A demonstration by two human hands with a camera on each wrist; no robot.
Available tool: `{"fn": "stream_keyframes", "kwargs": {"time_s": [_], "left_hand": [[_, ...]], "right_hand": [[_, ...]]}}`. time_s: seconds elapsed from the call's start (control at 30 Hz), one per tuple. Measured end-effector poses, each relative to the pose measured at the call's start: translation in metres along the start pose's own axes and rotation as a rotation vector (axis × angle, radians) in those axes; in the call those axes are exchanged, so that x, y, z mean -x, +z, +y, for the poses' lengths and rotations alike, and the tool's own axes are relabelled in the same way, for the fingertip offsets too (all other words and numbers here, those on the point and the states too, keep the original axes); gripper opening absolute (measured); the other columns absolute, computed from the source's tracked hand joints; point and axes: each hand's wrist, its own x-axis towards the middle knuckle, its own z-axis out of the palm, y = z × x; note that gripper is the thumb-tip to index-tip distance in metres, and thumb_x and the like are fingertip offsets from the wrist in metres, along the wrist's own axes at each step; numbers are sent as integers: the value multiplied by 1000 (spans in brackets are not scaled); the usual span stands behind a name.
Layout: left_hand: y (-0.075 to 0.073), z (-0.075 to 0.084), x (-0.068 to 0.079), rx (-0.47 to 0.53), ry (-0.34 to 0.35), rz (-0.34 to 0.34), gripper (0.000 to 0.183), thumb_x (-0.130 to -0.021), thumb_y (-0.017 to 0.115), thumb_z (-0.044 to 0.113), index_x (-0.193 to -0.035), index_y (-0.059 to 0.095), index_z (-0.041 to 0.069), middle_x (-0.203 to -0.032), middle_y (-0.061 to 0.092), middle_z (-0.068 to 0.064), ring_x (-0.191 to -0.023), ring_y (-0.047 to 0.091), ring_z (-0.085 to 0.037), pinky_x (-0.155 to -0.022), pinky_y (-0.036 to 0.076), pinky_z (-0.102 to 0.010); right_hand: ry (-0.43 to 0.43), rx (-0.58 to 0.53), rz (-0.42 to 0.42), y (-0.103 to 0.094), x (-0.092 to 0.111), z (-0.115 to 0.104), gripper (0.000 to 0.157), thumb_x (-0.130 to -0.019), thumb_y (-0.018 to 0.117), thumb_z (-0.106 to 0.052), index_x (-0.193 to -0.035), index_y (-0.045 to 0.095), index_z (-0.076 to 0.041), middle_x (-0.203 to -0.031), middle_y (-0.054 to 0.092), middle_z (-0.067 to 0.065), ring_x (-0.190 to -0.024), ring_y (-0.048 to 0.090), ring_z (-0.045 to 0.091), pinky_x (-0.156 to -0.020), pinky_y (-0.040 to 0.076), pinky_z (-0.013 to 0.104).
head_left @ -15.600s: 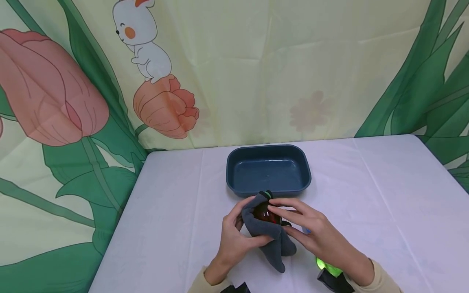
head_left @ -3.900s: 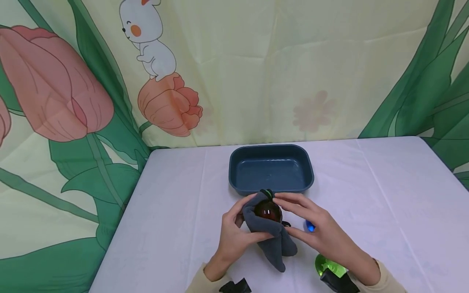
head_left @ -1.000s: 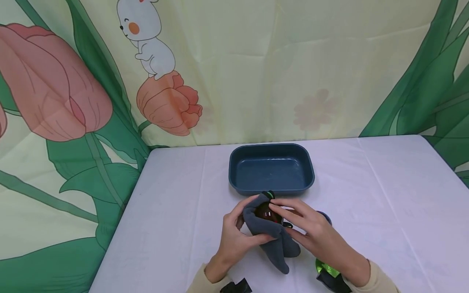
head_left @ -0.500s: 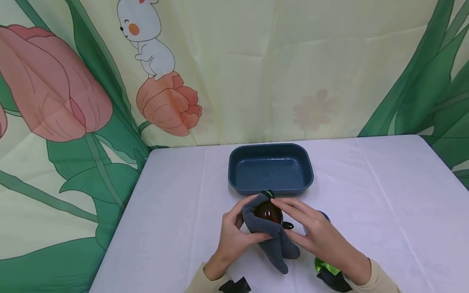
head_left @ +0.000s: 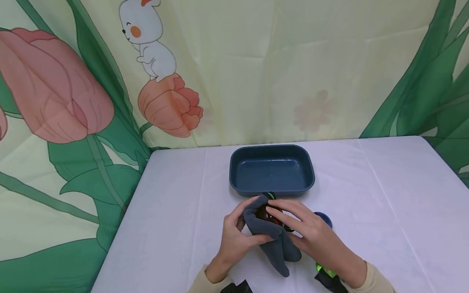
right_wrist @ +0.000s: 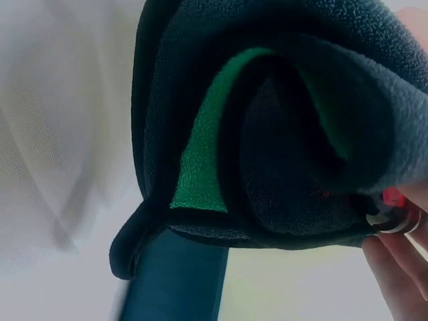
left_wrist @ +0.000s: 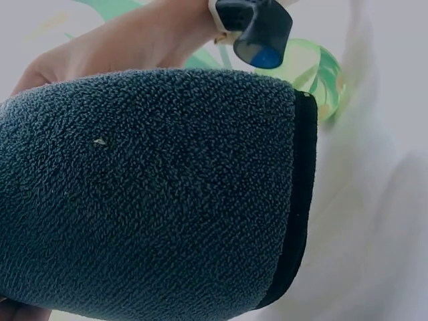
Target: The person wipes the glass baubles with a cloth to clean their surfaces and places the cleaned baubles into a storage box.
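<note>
A dark grey towel [head_left: 264,229] with black edging is wrapped around a glossy, dark red-brown rounded glass piece [head_left: 262,212], above the table. My left hand [head_left: 234,240] grips the towel from the left, thumb in front and fingers behind. From the right, my right hand [head_left: 316,236] holds the glass piece, its fingers bent over the top and its thumb lower down. Towel [left_wrist: 154,194] fills most of the left wrist view and hides the glass there. In the right wrist view, the towel's green side [right_wrist: 204,167] shows, and a shiny red bit [right_wrist: 393,200] peeks out beside the fingertips.
Just behind the hands stands a dark blue rectangular basin [head_left: 271,190] on a white-covered table [head_left: 172,228]. A blue round object [head_left: 325,219] sits beyond the right hand. A green glass piece [head_left: 323,267] is partly hidden by the right wrist. A printed curtain [head_left: 238,81] hangs behind.
Throughout, the left hand keeps its grip on the towel. The right fingers shift back and forth over the glass piece; they now reach further across it and the right hand sits slightly lower.
</note>
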Motion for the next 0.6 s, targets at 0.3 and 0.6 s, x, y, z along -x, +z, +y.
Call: {"fn": "stream_keyframes", "kwargs": {"time_s": [0.3,0.6], "left_hand": [[-6,3,1,-35,-15,8,76,-72,87,0,-140,53,3,-130,64,-18,-112,67,-22,-93,57,-35],[-14,6,3,-85,-18,10,76,-70,87,-5,-138,54,2,-128,66,-17,-113,67,-22,-95,56,-34]], "right_hand": [[21,8,-47,-1,-2,-1,55,-100,38,-40,-145,51,-11,-144,53,8,-125,57,23,-104,45,18],[36,-11,-64,-1,-5,0,60,-97,42,-44,-147,48,-11,-142,54,8,-121,61,24,-101,46,15]]}}
